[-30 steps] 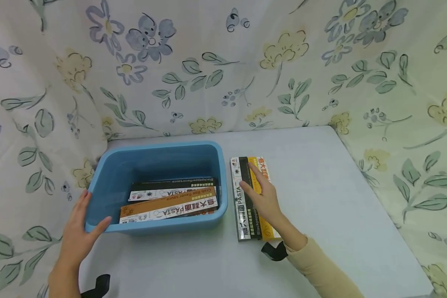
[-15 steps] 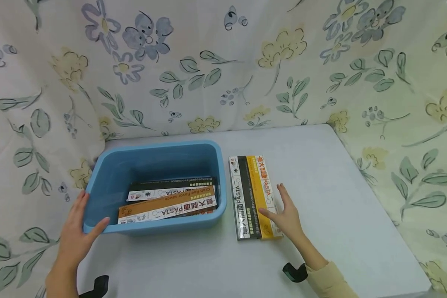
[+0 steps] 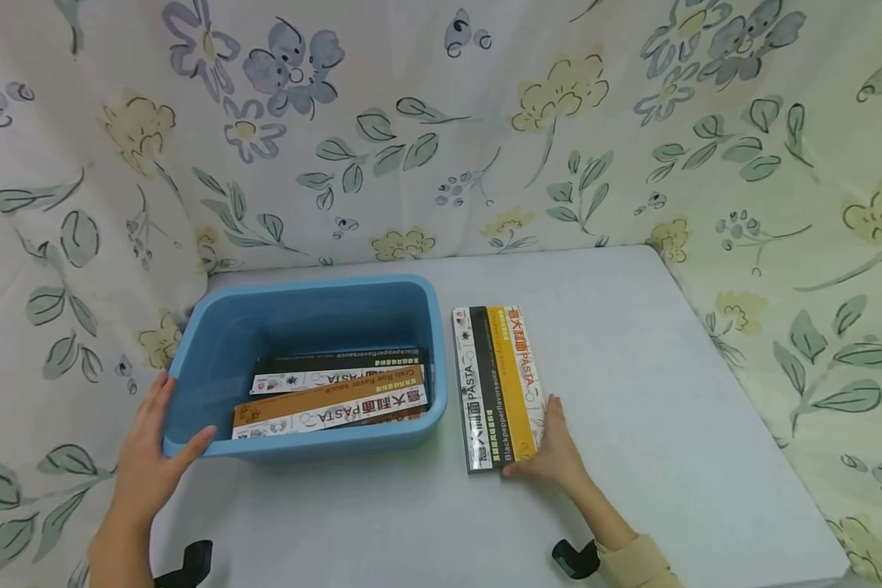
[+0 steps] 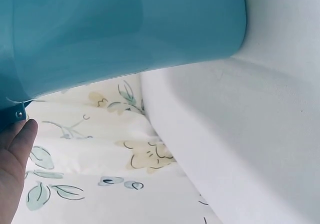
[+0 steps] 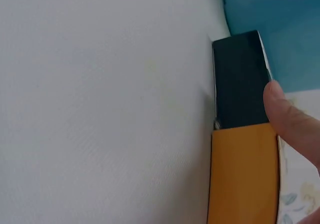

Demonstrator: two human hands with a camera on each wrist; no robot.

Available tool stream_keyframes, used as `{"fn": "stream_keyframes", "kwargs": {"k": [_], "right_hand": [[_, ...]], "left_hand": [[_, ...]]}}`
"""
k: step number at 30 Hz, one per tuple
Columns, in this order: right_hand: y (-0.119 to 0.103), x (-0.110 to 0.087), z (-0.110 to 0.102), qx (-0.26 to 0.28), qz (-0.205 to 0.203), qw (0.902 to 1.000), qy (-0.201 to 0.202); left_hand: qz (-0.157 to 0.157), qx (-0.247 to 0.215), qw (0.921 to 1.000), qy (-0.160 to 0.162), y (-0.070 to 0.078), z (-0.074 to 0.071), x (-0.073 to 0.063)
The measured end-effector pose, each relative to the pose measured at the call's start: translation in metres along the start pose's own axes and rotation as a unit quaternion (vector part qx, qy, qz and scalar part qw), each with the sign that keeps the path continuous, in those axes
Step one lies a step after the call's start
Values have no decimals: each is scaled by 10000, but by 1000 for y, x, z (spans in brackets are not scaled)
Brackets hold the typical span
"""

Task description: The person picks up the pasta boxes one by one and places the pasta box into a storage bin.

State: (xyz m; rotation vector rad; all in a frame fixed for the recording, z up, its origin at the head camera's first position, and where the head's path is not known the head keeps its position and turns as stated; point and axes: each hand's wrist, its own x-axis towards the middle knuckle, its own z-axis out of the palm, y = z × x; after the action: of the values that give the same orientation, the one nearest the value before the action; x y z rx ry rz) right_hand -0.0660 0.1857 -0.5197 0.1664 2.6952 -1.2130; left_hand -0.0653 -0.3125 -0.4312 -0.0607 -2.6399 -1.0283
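A blue plastic tub stands on the left side of the table. At its front left corner my left hand holds the rim, thumb over the front edge and fingers along the outer side. To the right of the tub, a black-and-white pasta box and a yellow-and-white pasta box lie side by side. My right hand holds the near end of the yellow one, thumb at the end and fingers along its right side. In the right wrist view the thumb touches near the seam between both boxes.
Inside the tub lie a brown-and-white pasta box and a black-and-white one, with another partly hidden beneath. A white table carries everything. Flowered cloth hangs behind and at both sides.
My right hand has come off the top of the two boxes, moved right and toward me, then closed in on the yellow box's near end. The left hand stays on the tub.
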Motion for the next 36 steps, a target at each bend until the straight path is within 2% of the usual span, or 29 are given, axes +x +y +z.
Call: {"fn": "stream_keyframes", "kwargs": {"k": [6, 13, 19, 26, 36], "right_hand": [[4, 1, -11, -178, 196, 9995, -155], [7, 8, -27, -328, 378, 9986, -141], [9, 9, -21, -230, 819, 9962, 188], [12, 11, -12, -216, 815, 9954, 445], [13, 13, -19, -270, 939, 9927, 706]], "left_hand": [[58, -3, 10000, 26, 2, 0, 1], [42, 28, 9999, 119, 3, -2, 3], [-66, 104, 9999, 86, 3, 0, 1], [-106, 140, 9998, 69, 1, 0, -3], [-92, 76, 9999, 29, 1, 0, -1]]}}
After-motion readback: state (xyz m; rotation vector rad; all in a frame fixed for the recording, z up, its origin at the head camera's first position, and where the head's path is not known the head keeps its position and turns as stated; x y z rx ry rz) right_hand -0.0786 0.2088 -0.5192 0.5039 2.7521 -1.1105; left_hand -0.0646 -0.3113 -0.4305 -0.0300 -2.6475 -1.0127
